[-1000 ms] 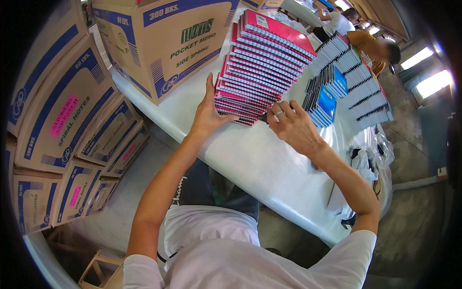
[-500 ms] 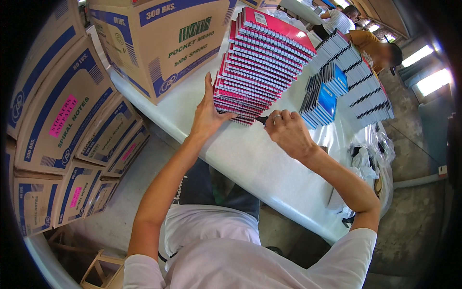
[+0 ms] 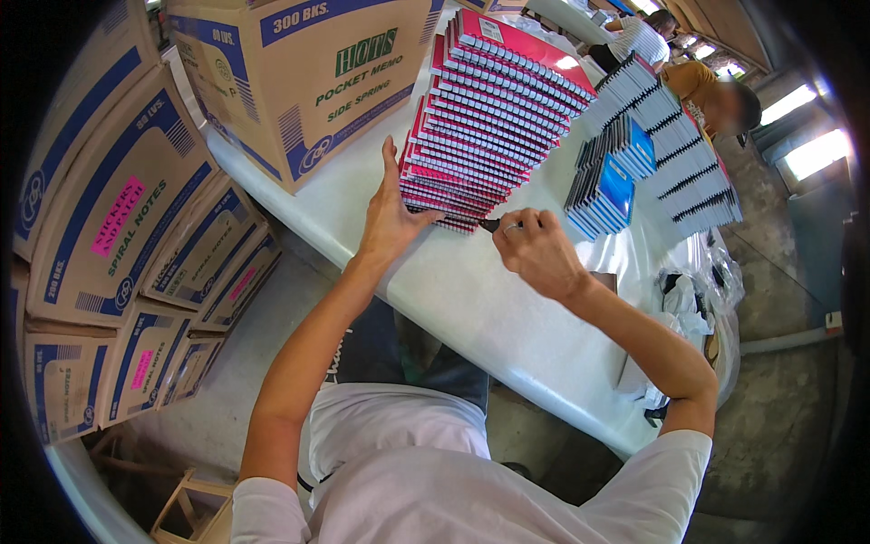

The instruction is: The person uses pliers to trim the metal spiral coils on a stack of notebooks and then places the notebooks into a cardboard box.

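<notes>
A tall, leaning stack of red-covered, wire-bound notebooks (image 3: pixel 494 127) stands on the white table with its spiral edges toward me. My left hand (image 3: pixel 391 218) lies against the lower left side of the stack, fingers stretched up and the thumb reaching across its near bottom corner. To the right of that corner, my right hand (image 3: pixel 536 249) is closed around a small black tool (image 3: pixel 490 225). The tool's tip is at the spirals of the lowest notebooks; its kind I cannot make out, since the fingers cover most of it.
Small blue notebooks (image 3: pixel 605 195) stand in piles right of the red stack, beside long rows of black-spiral notebooks (image 3: pixel 675 163). A large carton (image 3: pixel 362 100) sits at the table's far left. More cartons (image 3: pixel 118 208) are piled left. Plastic wrap (image 3: pixel 693 304) lies right. Two people sit beyond.
My right hand has shifted slightly left, with the black tool still at the bottom of the stack. My left hand stays in nearly the same place.
</notes>
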The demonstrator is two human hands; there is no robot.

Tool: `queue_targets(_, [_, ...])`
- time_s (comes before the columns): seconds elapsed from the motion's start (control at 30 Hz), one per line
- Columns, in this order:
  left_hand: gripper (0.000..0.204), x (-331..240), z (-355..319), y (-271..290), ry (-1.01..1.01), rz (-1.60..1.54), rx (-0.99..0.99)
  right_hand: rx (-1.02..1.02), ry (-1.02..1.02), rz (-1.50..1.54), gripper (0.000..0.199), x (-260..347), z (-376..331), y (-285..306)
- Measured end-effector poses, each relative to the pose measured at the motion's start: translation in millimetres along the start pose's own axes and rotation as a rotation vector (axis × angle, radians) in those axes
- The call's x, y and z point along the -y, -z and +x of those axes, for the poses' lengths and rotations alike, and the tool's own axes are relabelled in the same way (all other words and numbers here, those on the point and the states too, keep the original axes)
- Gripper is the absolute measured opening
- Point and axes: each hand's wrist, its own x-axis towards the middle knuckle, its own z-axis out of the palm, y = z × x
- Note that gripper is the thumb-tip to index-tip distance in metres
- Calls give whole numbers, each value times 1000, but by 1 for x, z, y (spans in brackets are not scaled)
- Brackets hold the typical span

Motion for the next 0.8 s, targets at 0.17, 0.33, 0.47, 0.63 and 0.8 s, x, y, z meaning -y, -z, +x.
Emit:
queue_targets(0.17, [136, 3, -5, 1, 46, -22, -6, -164, 55, 35, 21, -13, 4, 13])
queue_targets(0.33, [135, 2, -6, -3, 87, -68, 0, -232, 255, -128, 31, -27, 2, -9])
queue_targets(0.47, [133, -2, -5, -2, 112, -50, 23, -281, 268, -163, 24, -25, -1, -22])
queue_targets(0.63, [132, 0, -6, 2, 117, 1, 11, 122, -33, -91, 19, 16, 9, 11])
queue_targets(0.8, [130, 6, -7, -2, 92, 45, 23, -147, 42, 44, 23, -6, 6, 0])
